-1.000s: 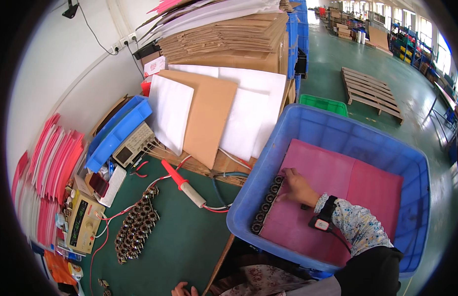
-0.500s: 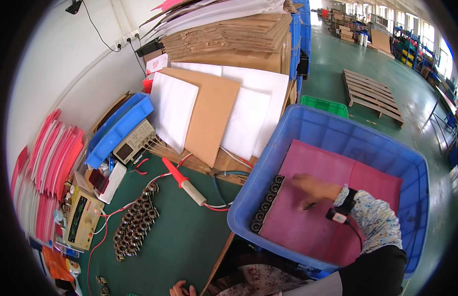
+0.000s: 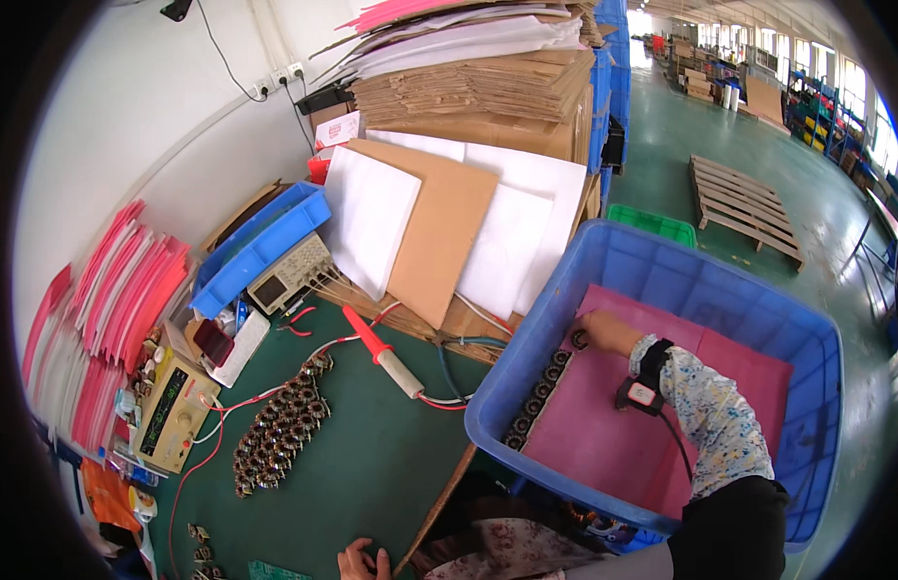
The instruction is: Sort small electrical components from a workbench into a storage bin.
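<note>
My right hand (image 3: 609, 332) reaches into the blue plastic tub (image 3: 773, 338), its fingers closed on a dark ring-shaped coil (image 3: 579, 339). That coil is at the far end of a row of similar coils (image 3: 542, 392) along the tub's left side. Whether it touches the row I cannot tell. Pink foam sheet (image 3: 604, 435) lies beneath the hand. At the bottom of the picture, my left hand (image 3: 362, 561) rests by the green bench's edge, fingers slightly apart, nothing held. On the bench lies a dense cluster of coils (image 3: 280, 430).
A red-tipped probe (image 3: 381, 353) with cables lies across the bench. Behind it stand an oscilloscope (image 3: 289, 275), a bench meter (image 3: 173, 416) and a blue bin (image 3: 260, 246). Foam and cardboard sheets (image 3: 444, 232) lean at the back. A wooden pallet (image 3: 746, 208) lies on the floor.
My right hand has moved from above the pink sheet to the far end of the coil row, bringing a coil there. My left hand stays at the bench edge. The whole view has shifted slightly.
</note>
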`<state>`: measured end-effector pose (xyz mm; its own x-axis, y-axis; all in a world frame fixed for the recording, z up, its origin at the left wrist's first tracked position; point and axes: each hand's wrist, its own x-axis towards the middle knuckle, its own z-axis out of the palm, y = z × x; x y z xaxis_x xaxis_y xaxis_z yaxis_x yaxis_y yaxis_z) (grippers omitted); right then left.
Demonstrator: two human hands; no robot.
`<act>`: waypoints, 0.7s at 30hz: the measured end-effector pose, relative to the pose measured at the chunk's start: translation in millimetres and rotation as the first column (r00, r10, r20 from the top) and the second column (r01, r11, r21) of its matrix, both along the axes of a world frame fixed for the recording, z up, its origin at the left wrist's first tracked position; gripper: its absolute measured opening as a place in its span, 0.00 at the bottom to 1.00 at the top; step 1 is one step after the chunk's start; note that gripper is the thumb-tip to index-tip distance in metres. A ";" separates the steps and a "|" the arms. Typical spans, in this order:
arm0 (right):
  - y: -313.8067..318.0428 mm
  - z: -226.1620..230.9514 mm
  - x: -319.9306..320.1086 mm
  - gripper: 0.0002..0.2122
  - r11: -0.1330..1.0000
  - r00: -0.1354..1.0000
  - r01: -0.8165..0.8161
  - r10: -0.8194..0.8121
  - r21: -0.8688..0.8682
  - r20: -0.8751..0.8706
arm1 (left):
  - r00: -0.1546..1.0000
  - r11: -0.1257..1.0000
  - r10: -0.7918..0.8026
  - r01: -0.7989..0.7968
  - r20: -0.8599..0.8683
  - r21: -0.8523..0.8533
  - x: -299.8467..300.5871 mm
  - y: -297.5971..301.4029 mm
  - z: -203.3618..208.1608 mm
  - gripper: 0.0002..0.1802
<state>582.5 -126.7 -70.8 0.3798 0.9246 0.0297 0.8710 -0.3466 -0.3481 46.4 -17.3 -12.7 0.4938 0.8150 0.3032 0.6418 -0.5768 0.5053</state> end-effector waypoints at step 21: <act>-24.7 -7.7 -14.5 0.15 0.921 0.813 0.346 -0.198 0.181 -0.548 | 0.999 1.000 -0.024 0.024 0.029 0.021 0.6 3.7 -1.4 0.10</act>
